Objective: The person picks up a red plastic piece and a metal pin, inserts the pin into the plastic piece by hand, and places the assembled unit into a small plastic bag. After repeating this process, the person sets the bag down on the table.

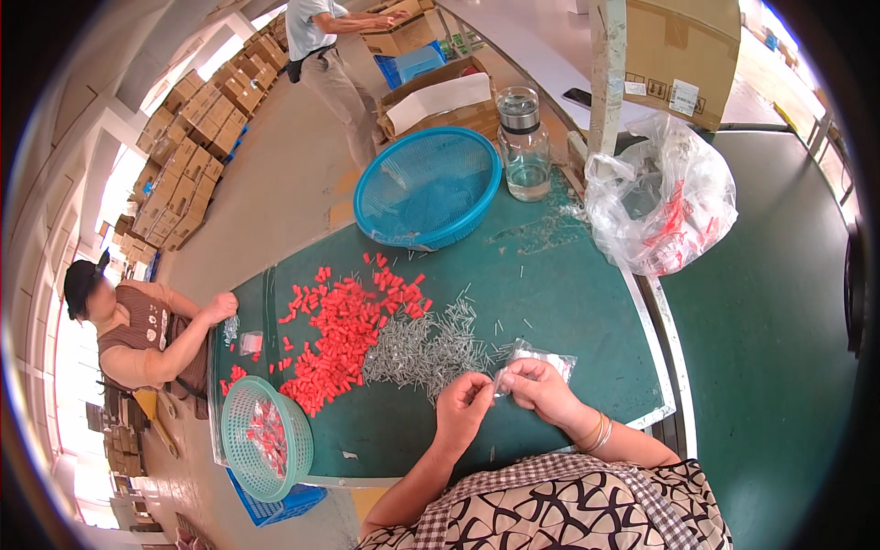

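Small clear packet [500,383]: lower centre of the frame, held between the person's two hands; contents too small to tell. Left hand [465,408]: thumb and fingers drawn together, pinching the packet from its left side. Right hand [541,394]: same narrow pinch from the right side; bracelets [600,433] at the wrist.

Just above the right hand, partly covered by it: clear plastic bags [559,363] lying flat. Up and left of the hands, frame centre: loose heap of grey screws [426,356], a few strays apart. Red plugs [325,353] heaped to their left, the two heaps touching.

Green table [591,298] beneath all of these. Lower left: pale green basket [299,422] containing filled packets [266,435] with red pieces visible. Upper centre: blue basket [426,188]; glass bottle [528,174], part-filled with clear liquid, just right of it. Upper right: crumpled plastic bag [678,206], red showing through.

Left of frame: co-worker [142,332], brown top, at the table's far-left edge. Upper left: stacked cartons [174,202].
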The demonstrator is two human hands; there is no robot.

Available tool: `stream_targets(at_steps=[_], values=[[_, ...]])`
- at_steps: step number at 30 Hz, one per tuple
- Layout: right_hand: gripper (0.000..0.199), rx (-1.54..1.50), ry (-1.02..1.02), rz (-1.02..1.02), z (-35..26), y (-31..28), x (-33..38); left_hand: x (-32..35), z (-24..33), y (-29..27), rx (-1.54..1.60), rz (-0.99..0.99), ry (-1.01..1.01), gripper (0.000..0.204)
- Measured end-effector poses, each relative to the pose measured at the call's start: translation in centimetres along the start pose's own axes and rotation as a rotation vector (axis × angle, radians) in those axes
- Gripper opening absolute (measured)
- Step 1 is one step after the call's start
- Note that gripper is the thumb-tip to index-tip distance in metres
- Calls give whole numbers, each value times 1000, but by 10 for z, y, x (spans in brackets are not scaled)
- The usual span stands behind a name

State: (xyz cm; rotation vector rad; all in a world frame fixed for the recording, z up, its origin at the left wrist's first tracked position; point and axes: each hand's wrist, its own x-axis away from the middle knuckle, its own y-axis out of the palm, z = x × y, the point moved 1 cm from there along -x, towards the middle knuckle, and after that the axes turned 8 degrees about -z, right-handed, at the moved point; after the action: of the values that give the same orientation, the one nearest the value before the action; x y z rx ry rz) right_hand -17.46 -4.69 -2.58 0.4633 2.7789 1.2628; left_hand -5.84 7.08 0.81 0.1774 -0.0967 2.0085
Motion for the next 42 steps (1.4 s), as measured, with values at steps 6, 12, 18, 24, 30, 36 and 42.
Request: stream_targets(at_steps=[6, 12, 18, 24, 30, 36, 42], values=[[13, 37, 2, 88, -12, 11, 2, -2, 10, 0, -381, 0, 124, 2], [10, 423, 27, 105, -14, 12, 2, -1, 9, -4, -354, 28, 136, 1], [6, 483, -2, 150, -1, 4, 1, -1, 8, 4, -232, 40, 158, 6], [8, 377, -48, 154, -1, 8, 1, -1, 2, 0, -280, 74, 131, 9], [10, 403, -19, 137, -8, 14, 1, -3, -8, -8, -49, 118, 62, 9], [10, 832, -20, 159, -10, 17, 3, -3, -1, -2, -112, 63, 76, 9], [10, 830, -31, 181, -13, 20, 5, 0, -1, -3, -188, 52, 75, 10]])
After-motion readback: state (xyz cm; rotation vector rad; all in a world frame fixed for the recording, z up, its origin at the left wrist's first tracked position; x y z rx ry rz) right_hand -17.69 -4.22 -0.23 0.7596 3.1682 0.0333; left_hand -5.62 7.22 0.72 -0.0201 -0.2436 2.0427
